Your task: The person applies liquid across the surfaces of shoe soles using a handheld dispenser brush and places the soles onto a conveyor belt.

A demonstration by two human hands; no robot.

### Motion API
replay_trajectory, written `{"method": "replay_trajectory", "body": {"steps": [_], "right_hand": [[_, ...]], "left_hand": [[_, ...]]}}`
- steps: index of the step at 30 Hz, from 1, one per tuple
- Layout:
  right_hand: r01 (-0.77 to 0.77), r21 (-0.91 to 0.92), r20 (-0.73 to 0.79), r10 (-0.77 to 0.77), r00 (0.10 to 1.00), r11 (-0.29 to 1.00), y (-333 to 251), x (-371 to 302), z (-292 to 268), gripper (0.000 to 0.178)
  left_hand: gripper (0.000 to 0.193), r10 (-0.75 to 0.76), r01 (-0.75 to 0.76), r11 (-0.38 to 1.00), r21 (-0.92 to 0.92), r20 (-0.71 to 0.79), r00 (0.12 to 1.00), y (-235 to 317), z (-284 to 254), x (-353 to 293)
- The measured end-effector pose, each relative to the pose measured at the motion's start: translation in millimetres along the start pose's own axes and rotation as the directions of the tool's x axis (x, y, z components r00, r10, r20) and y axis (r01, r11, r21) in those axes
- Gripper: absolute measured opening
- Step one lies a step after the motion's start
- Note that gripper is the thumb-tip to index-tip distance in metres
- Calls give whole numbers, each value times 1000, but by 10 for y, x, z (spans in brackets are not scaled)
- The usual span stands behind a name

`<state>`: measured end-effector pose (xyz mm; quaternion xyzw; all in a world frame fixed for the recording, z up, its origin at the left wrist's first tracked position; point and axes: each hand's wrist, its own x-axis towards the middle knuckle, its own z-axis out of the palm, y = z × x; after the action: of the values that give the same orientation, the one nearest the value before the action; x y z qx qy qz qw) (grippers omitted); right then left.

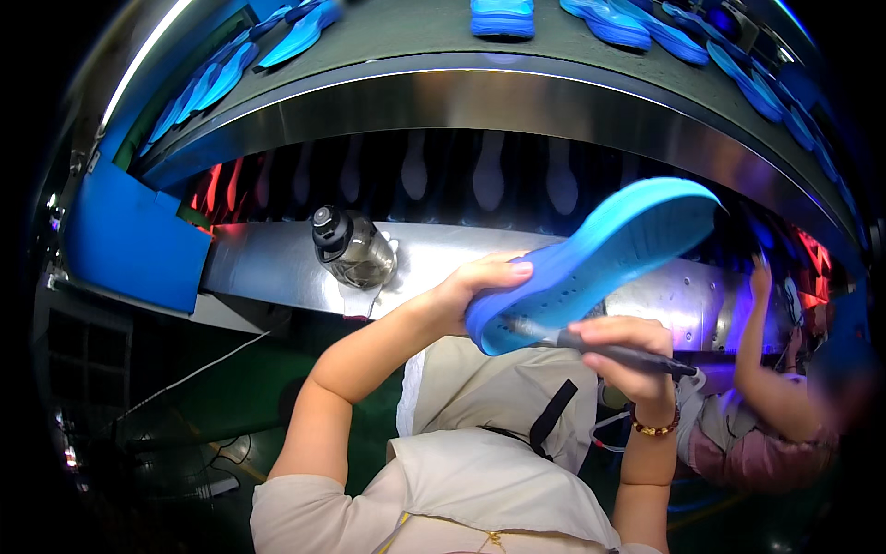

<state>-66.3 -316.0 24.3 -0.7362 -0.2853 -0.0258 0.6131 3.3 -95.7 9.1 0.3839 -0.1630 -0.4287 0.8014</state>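
A blue shoe sole (604, 254) is tilted up in front of me, its hollow inner side with small holes facing right and down. My left hand (475, 291) grips it by the edge near the heel, thumb on top. In my right hand (632, 355) lies a slim, dark-handled tool (637, 355), clasped between thumb and fingers. Its paler tip reaches into the heel end of the sole. That tip is blurred, so I cannot tell its exact kind.
Above the steel rim (443, 106), a dark green belt (415, 42) carries several blue soles (503, 18). A black-capped clear bottle (355, 249) stands on the steel ledge (268, 263). A blue box (129, 235) is at left. Another person's arm (761, 360) is at right.
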Motion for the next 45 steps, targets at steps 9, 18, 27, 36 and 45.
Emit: {"method": "replay_trajectory", "body": {"steps": [9, 18, 27, 36, 45], "right_hand": [[90, -88, 241, -67, 968, 992, -232, -9, -71, 24], [104, -244, 290, -30, 957, 964, -285, 76, -196, 18], [105, -267, 88, -84, 993, 958, -13, -103, -204, 21], [-55, -56, -57, 52, 997, 997, 135, -195, -312, 21], [133, -85, 50, -129, 990, 987, -82, -216, -161, 23]], "left_hand": [[56, -332, 334, 943, 18, -51, 942, 46, -93, -79], [60, -400, 400, 913, 83, -15, 916, 101, -154, -166], [66, -298, 317, 923, 218, -116, 947, 160, -201, -292], [62, -164, 172, 985, 15, -236, 958, 190, -348, -431], [74, 285, -207, 834, -511, 78, 955, -194, -750, -198]]}}
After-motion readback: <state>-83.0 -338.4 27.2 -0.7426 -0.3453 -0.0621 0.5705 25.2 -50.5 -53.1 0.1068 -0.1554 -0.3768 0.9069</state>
